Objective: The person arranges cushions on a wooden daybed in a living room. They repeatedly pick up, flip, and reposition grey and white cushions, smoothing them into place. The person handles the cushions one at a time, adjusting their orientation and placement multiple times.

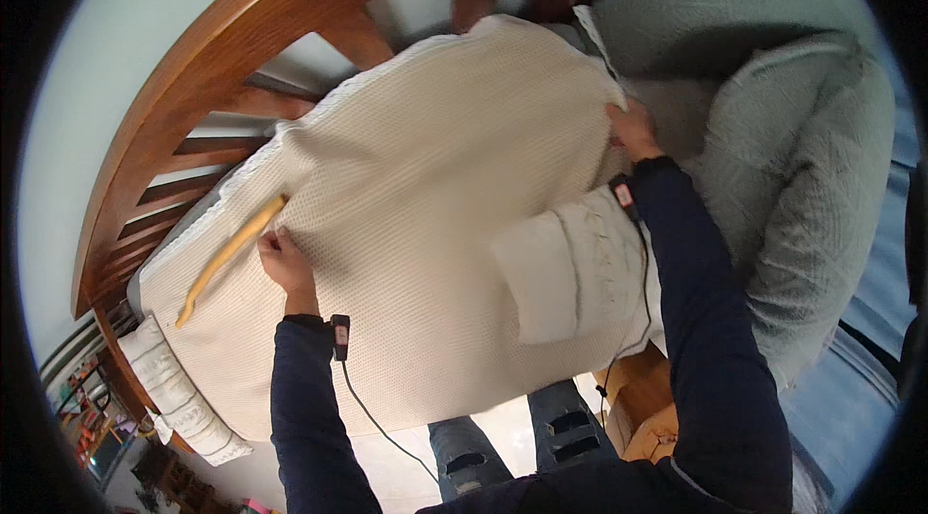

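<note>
A cream waffle-textured cover (420, 282) spreads over a wooden seat in front of me, with raised folds near its back edge. My left hand (288, 264) pinches the cover's surface toward the left. Just beyond those fingers lies a slim, curved yellow stick (228, 256), apart from the hand. At the far right corner, my right hand (634, 128) grips the cover's edge; its fingertips are partly hidden by the fabric. A folded white quilted cloth (573, 271) rests on the cover near my right forearm.
A brown slatted wooden backrest (239, 28) curves along the far side. Grey-green padded fabric (797, 173) bulges at right. A white quilted bolster (181, 391) sits at the left end. Cables hang from small black devices (341, 337) at both wrists. A wooden stool (652, 434) stands below.
</note>
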Demonstrator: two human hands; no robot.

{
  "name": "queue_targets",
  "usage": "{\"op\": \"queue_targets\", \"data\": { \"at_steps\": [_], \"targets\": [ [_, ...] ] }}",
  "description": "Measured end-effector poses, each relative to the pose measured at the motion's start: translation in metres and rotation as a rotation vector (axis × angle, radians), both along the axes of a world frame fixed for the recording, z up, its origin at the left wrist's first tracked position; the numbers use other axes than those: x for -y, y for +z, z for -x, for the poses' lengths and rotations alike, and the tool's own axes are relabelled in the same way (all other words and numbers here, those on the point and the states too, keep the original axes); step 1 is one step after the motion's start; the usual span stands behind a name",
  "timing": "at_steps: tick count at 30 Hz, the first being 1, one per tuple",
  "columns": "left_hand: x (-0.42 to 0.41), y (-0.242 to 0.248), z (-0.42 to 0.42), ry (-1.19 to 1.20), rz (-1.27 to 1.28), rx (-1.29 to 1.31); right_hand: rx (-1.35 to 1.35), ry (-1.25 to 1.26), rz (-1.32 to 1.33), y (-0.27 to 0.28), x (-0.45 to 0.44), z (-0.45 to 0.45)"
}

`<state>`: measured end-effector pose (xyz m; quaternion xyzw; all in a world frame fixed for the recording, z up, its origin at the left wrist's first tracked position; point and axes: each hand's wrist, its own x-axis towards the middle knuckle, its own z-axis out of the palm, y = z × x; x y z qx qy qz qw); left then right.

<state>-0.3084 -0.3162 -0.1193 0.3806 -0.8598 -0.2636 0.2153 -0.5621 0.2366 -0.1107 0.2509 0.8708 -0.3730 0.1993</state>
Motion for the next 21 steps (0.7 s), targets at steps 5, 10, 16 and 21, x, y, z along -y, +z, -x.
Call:
{"op": "queue_targets", "data": {
  "at_steps": [5,10,16,21],
  "targets": [
    [-0.006,-0.019,0.027,-0.122,-0.075,0.13,0.068,-0.188,0.154,-0.015,0.003,0.002],
    [-0.005,-0.046,0.026,-0.186,-0.136,-0.024,-0.104,0.463,-0.738,-0.001,0.035,0.035],
    [0.006,-0.045,0.027,-0.207,-0.278,0.095,-0.459,0.573,-0.223,-0.009,0.125,0.1],
    [0.003,-0.038,0.028,-0.192,-0.287,0.109,-0.284,0.743,-0.151,-0.024,0.155,0.108]
  ]
}}
